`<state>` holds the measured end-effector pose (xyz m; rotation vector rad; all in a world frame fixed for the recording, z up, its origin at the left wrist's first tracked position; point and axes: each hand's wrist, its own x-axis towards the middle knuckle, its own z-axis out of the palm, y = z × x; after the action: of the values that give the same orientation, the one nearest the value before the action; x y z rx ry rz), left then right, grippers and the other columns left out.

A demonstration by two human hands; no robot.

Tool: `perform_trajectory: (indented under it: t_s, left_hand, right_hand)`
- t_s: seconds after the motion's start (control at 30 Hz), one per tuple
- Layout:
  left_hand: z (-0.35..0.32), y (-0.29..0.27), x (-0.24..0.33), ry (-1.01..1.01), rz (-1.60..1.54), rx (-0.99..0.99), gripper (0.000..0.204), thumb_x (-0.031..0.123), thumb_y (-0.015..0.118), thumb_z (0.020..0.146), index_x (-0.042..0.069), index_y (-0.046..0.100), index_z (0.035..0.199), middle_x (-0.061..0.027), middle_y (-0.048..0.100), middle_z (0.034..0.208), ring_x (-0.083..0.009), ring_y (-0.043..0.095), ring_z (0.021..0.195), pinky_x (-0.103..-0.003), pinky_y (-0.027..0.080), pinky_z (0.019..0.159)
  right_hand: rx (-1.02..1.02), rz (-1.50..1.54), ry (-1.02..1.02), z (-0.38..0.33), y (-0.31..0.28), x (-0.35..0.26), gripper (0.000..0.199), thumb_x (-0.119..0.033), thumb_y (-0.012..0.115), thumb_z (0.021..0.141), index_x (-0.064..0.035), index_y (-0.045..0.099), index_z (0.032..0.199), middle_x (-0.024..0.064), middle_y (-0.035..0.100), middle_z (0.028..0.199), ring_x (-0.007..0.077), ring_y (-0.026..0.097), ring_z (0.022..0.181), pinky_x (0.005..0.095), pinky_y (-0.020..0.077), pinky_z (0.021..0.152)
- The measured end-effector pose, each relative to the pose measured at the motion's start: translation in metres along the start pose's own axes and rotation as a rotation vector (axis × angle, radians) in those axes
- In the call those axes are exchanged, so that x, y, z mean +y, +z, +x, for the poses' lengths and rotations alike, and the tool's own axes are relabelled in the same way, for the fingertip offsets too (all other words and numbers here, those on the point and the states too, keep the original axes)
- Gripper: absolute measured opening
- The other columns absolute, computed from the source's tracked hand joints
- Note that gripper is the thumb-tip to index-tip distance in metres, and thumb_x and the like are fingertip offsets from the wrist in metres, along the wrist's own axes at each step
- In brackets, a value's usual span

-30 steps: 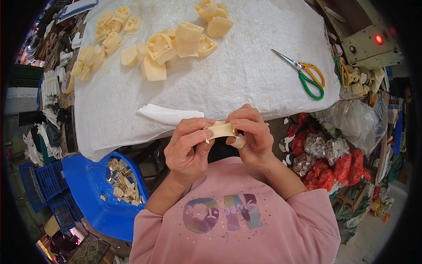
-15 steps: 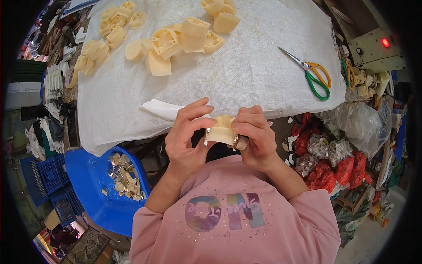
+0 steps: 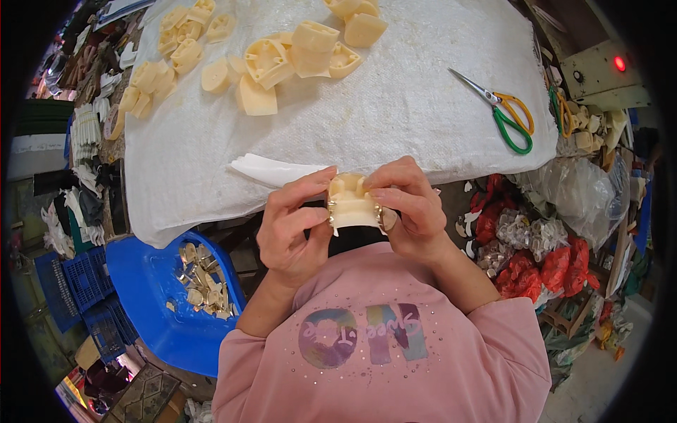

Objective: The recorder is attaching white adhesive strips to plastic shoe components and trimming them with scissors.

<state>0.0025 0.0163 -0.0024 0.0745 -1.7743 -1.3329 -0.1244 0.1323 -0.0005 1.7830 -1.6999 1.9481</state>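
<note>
Both hands up close to chest, just off the near edge of the table (image 3: 423, 134). Left hand (image 3: 293, 236) and right hand (image 3: 409, 211) pinch a cream plastic part (image 3: 350, 204) btwn thumbs & fingers, one hand each side, closed on it. Part is blocky w/ moulded ribs on top; small shiny metal bits at both lower sides.

Handling, my read: light, stiff, hard moulded plastic, smooth so a bit slippery; prob not fragile but thin ribs could nick. Best hold by the flat side walls, as now, thumbs on the front face.

On the table: more cream parts (image 3: 282, 60) along the far edge, scissors (image 3: 504, 113) w/ green/yellow handles toward the right edge. Blue tub (image 3: 151, 296) w/ scrap bits sits below the near left corner.
</note>
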Motion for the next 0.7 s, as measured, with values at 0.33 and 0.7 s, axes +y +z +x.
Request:
perform_trajectory:
  t_s: [0.33, 0.7]
  left_hand:
    - [0.006, -0.006, 0.009, 0.139, 0.270, -0.108, 0.022, -0.009, 0.063, 0.077, 0.003, 0.052, 0.092, -0.0164, 0.056, 0.101, -0.0387, 0.062, 0.095, -0.045, 0.054, 0.079]
    - [0.002, -0.006, 0.010, 0.119, 0.243, 0.010, 0.020, -0.005, 0.066, 0.079, 0.003, 0.052, 0.091, -0.0156, 0.056, 0.099, -0.0366, 0.063, 0.092, -0.040, 0.054, 0.076]
  right_hand:
    - [0.045, 0.076, 0.036, -0.004, 0.005, 0.003, 0.047, 0.007, 0.070, 0.067, -0.0072, 0.054, 0.110, 0.0130, 0.059, 0.102, 0.0258, 0.057, 0.084, 0.0331, 0.0463, 0.070]
    - [0.024, 0.237, 0.118, -0.009, 0.012, -0.006, 0.029, 0.004, 0.063, 0.078, -0.0085, 0.058, 0.103, 0.0146, 0.047, 0.112, 0.0202, 0.051, 0.088, 0.0292, 0.0444, 0.072]
